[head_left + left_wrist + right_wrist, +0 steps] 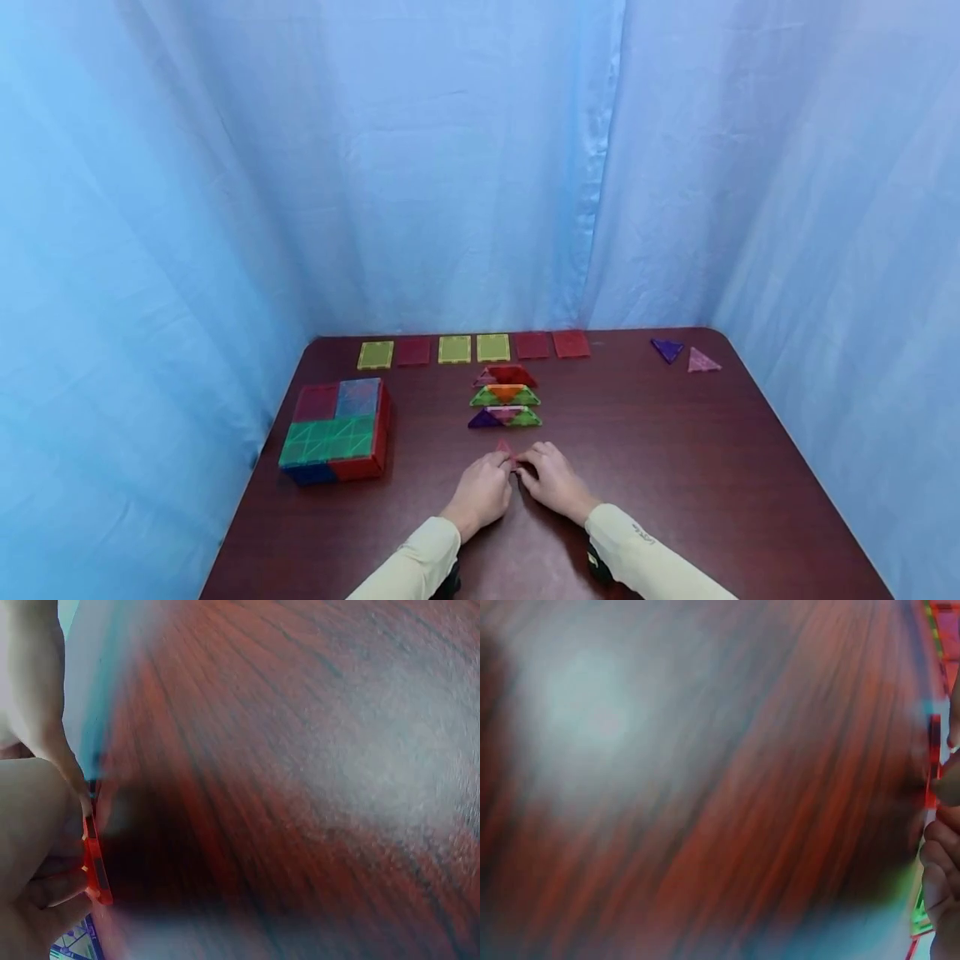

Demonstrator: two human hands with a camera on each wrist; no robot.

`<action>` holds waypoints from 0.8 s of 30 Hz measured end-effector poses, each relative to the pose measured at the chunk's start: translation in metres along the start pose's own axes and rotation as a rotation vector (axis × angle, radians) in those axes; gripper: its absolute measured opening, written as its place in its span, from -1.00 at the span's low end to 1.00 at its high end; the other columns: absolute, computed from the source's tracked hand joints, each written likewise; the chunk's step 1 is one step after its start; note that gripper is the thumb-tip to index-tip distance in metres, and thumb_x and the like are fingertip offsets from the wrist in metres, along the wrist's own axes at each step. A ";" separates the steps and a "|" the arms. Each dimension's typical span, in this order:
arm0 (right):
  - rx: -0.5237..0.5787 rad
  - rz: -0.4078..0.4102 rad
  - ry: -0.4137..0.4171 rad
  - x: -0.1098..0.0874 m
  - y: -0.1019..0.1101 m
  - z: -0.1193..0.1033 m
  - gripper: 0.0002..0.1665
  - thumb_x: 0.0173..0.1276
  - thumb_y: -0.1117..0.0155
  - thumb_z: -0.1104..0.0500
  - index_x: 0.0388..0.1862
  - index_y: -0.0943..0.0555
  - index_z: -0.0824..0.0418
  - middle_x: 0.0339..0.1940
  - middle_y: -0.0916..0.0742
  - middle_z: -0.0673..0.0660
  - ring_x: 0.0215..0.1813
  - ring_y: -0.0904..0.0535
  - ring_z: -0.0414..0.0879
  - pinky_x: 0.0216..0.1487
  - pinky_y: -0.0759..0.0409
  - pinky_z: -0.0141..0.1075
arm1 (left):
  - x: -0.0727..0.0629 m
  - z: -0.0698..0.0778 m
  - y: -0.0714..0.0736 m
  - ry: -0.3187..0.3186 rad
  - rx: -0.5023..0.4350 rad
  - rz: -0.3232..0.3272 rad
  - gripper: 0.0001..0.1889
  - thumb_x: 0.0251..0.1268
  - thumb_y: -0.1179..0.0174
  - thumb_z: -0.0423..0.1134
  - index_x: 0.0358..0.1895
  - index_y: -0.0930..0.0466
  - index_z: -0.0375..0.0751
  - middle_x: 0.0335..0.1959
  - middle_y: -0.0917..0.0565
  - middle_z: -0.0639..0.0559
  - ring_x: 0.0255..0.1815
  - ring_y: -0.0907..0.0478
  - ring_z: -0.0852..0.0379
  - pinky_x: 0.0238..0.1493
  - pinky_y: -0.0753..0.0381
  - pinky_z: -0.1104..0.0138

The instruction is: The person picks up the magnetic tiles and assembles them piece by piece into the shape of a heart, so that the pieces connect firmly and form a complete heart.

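Observation:
A red triangular magnetic tile stands between my two hands at the middle of the table, its lower part partly hidden by fingers. My left hand pinches it from the left; in the left wrist view curled fingers lie along the red tile's edge. From the other side my right hand grips the tile's right end with thumb and fingertips. The right wrist view shows the red edge at those fingertips. Just beyond the hands stands a purple, pink and green trapezoid of triangles.
Behind it stand a green and orange trapezoid and a red one. Several yellow and red square tiles line the far edge. A multicoloured tile block sits left. Purple and pink triangles lie far right.

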State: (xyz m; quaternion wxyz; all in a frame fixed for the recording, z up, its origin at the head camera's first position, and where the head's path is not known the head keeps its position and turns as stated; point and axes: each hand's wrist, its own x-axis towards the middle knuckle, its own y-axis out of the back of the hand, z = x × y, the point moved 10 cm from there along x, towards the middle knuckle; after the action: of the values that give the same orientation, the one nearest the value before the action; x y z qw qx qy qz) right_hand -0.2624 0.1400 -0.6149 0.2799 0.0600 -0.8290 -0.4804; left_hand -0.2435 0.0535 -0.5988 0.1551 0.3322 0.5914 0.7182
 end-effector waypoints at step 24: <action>-0.138 -0.312 -0.757 0.010 0.122 0.300 -0.06 0.41 -0.10 -0.04 0.47 -0.11 0.63 0.38 -0.21 0.71 0.30 -0.24 0.65 0.26 -0.30 0.44 | -0.024 -0.028 0.005 0.037 -0.031 -0.012 -0.70 0.16 -0.29 -0.39 -0.02 -0.75 -0.31 0.10 -0.71 -0.04 0.19 -0.66 0.01 0.12 -0.68 0.27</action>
State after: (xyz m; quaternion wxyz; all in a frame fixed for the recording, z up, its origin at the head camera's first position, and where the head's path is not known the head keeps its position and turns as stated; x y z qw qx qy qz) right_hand -0.4066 0.4301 -0.6243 -0.1177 -0.0150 -0.8201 -0.5597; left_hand -0.2436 0.0160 -0.6033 0.1537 0.3130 0.5849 0.7324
